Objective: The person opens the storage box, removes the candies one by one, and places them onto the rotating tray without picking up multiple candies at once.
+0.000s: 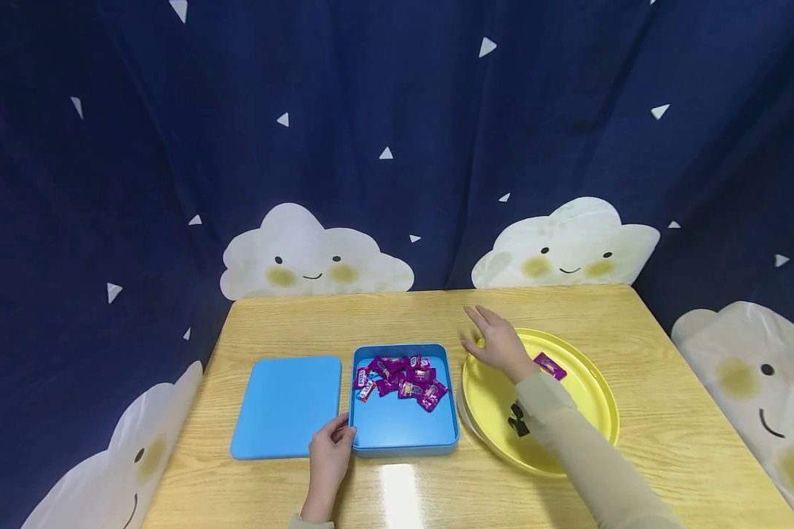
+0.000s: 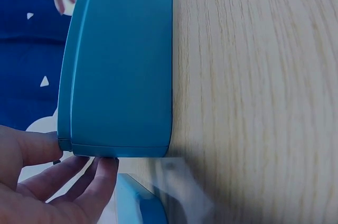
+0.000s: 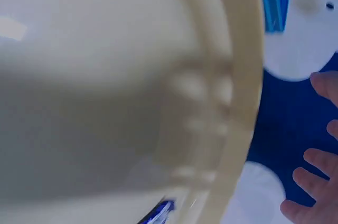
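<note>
A blue square box holds a heap of small candies in purple wrappers, with a few red and blue ones at the left. My left hand grips the box's left side near the front corner. In the left wrist view, its thumb lies at the rim and its fingertips touch the outer wall. My right hand hangs over the left rim of a round yellow tray, fingers spread and holding nothing. One purple candy lies in the tray, right of that hand.
Flat on the wooden table, left of the box, lies a blue square lid. My right forearm crosses the tray's front part, with a small black object at the wrist. Behind the table hangs a dark blue curtain with white cloud shapes.
</note>
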Action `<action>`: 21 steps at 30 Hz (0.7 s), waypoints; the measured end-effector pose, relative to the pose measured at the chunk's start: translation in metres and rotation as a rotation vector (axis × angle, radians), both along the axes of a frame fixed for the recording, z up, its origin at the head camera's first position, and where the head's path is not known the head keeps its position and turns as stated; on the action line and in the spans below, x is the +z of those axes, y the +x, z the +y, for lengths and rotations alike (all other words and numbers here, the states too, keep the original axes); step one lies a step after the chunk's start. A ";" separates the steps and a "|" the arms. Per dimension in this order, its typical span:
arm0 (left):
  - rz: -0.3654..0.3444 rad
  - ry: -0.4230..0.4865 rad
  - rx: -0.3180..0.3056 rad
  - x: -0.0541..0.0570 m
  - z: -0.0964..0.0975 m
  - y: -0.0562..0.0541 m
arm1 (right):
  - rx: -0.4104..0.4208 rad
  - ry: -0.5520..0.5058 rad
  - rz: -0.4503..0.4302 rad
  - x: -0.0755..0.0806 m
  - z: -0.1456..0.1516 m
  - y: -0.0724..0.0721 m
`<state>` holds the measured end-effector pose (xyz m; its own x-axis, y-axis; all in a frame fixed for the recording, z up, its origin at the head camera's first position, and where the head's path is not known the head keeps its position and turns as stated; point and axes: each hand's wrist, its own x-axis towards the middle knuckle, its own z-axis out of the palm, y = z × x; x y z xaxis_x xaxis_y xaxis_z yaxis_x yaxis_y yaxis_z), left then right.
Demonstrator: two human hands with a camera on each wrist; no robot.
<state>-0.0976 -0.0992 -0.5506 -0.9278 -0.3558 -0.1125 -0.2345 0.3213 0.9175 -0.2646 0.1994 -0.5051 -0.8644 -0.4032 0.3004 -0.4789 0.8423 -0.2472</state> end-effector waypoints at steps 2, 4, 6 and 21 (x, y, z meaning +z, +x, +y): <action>-0.002 0.003 0.000 0.000 0.000 0.000 | 0.025 0.023 -0.020 0.002 -0.009 0.002; 0.007 0.005 -0.001 0.000 0.000 0.000 | 0.043 0.047 -0.052 0.005 -0.018 0.005; 0.015 0.009 -0.002 0.000 -0.001 0.001 | 0.060 0.069 -0.089 0.007 -0.026 0.008; 0.024 0.009 -0.002 0.001 0.000 0.000 | 0.261 0.209 -0.227 0.007 -0.086 0.030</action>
<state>-0.0976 -0.0990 -0.5493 -0.9308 -0.3534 -0.0937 -0.2122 0.3137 0.9255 -0.2350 0.1132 -0.4980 -0.7598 -0.6501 0.0015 -0.6362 0.7430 -0.2077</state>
